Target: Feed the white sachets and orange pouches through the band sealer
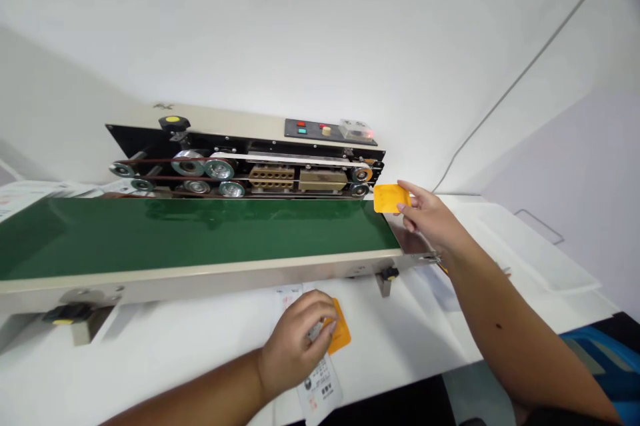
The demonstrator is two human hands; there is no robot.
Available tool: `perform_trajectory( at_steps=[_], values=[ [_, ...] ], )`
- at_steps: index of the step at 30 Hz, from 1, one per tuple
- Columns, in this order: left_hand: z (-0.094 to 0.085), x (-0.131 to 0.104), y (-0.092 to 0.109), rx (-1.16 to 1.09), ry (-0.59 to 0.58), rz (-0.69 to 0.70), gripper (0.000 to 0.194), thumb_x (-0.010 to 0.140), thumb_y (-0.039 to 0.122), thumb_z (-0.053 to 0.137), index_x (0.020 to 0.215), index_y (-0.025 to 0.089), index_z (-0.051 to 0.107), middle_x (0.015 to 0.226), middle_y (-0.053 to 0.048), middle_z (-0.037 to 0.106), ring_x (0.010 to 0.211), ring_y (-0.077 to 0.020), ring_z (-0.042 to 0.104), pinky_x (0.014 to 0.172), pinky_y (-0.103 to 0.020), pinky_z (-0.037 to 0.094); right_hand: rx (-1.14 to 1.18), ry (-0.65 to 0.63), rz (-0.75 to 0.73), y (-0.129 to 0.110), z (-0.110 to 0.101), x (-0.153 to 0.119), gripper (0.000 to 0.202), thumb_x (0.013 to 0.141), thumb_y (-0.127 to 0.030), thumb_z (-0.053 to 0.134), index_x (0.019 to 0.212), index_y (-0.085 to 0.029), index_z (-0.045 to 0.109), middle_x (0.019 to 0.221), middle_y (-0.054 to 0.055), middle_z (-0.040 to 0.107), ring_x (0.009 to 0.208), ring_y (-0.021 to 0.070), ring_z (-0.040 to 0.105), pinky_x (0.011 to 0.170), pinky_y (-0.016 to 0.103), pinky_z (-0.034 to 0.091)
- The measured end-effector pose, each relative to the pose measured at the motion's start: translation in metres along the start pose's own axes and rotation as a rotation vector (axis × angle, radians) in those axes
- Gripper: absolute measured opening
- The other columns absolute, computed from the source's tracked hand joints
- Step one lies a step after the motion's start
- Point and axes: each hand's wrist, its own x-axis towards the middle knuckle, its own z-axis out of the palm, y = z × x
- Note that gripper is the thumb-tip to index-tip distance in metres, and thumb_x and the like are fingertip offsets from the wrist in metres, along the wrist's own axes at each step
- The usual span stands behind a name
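Note:
An orange square packet [390, 199] is pinched between the thumb and fingers of my right hand [425, 216], level beside the right end of the sealing machine's rollers. Below the conveyor's front edge, my left hand [303, 339] has its fingers curled and pressed together over a second orange packet [340, 329], gripping its left side. Under that hand lie printed white sachets [320, 393] on the white table. The machine [225, 123] has metal rollers, belts and brass blocks, with a green conveyor belt [200, 233] in front.
A control panel [313, 131] with coloured buttons sits on the machine's top. To the right is a translucent white tray [540, 246]. Black knobs [67, 313] stick out under the conveyor. More printed sachets [30, 193] lie behind its left end. A blue object [610, 359] is at the lower right.

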Motion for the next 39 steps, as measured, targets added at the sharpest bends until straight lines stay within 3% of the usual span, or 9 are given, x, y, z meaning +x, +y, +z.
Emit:
perform_trajectory(
  at_steps=[6, 10, 15, 19, 22, 29, 36, 39],
  values=[
    [0.0, 0.0, -0.001, -0.015, -0.011, 0.019, 0.015, 0.094, 0.009, 0.052, 0.095, 0.019, 0.062, 0.092, -0.007, 0.064, 0.085, -0.0187, 0.06, 0.076, -0.031, 0.05, 0.16, -0.103, 0.071, 0.001, 0.012, 0.022, 0.092, 0.077, -0.02, 0.07, 0.158, -0.02, 0.026, 0.069, -0.002, 0.065, 0.041, 0.0077, 0.044, 0.039, 0.018, 0.031],
    [0.001, 0.001, -0.001, -0.016, -0.008, 0.01, 0.014, 0.095, 0.01, 0.052, 0.093, 0.019, 0.062, 0.09, -0.007, 0.064, 0.083, -0.0186, 0.06, 0.075, -0.031, 0.051, 0.195, -0.104, 0.068, -0.004, 0.016, 0.022, 0.093, 0.074, -0.02, 0.071, 0.156, -0.02, 0.028, 0.067, -0.003, 0.066, 0.04, 0.0071, 0.043, 0.038, 0.017, 0.029],
    [0.0, 0.001, 0.0, -0.023, -0.014, -0.002, 0.013, 0.095, 0.012, 0.051, 0.093, 0.019, 0.062, 0.089, -0.007, 0.065, 0.083, -0.0192, 0.06, 0.074, -0.031, 0.051, 0.215, -0.007, 0.039, -0.001, 0.011, 0.017, 0.068, 0.069, -0.023, 0.076, 0.131, -0.023, 0.049, 0.068, -0.005, 0.066, 0.041, 0.0079, 0.05, 0.04, 0.017, 0.035],
    [0.0, 0.001, 0.001, -0.022, -0.024, -0.011, 0.014, 0.096, 0.011, 0.051, 0.093, 0.019, 0.062, 0.089, -0.006, 0.064, 0.082, -0.0187, 0.06, 0.074, -0.031, 0.05, 0.275, 0.121, 0.024, 0.004, 0.005, 0.019, 0.044, 0.066, -0.026, 0.079, 0.101, -0.023, 0.053, 0.069, -0.004, 0.066, 0.05, 0.0124, 0.06, 0.045, 0.02, 0.046],
    [0.0, 0.002, 0.001, -0.023, -0.022, -0.016, 0.014, 0.095, 0.011, 0.051, 0.093, 0.019, 0.062, 0.089, -0.006, 0.064, 0.082, -0.0185, 0.06, 0.074, -0.031, 0.05, 0.326, 0.134, 0.028, 0.007, 0.002, 0.023, 0.035, 0.065, -0.027, 0.079, 0.088, -0.021, 0.052, 0.076, 0.0, 0.07, 0.063, 0.0147, 0.067, 0.05, 0.021, 0.051],
    [0.0, 0.001, 0.0, -0.018, -0.032, -0.005, 0.013, 0.095, 0.011, 0.051, 0.093, 0.019, 0.061, 0.089, -0.006, 0.064, 0.082, -0.0186, 0.06, 0.074, -0.031, 0.05, 0.383, 0.069, 0.069, 0.015, 0.001, 0.034, 0.059, 0.06, -0.016, 0.081, 0.112, -0.025, 0.053, 0.088, 0.001, 0.072, 0.079, 0.0189, 0.073, 0.057, 0.022, 0.058],
    [0.0, 0.001, 0.0, -0.016, -0.031, 0.003, 0.013, 0.096, 0.014, 0.05, 0.092, 0.019, 0.061, 0.09, -0.007, 0.065, 0.083, -0.0194, 0.061, 0.074, -0.032, 0.051, 0.389, 0.021, 0.113, 0.011, 0.02, 0.041, 0.059, 0.064, -0.012, 0.078, 0.109, -0.028, 0.042, 0.085, -0.003, 0.069, 0.073, 0.0178, 0.075, 0.056, 0.022, 0.06],
    [0.0, 0.002, 0.0, -0.019, -0.035, 0.009, 0.013, 0.096, 0.013, 0.051, 0.092, 0.019, 0.061, 0.089, -0.007, 0.065, 0.082, -0.019, 0.06, 0.074, -0.032, 0.051, 0.344, -0.044, 0.121, 0.001, 0.028, 0.044, 0.058, 0.066, -0.019, 0.081, 0.104, -0.028, 0.039, 0.083, -0.004, 0.068, 0.07, 0.0177, 0.074, 0.055, 0.022, 0.058]
  ],
)
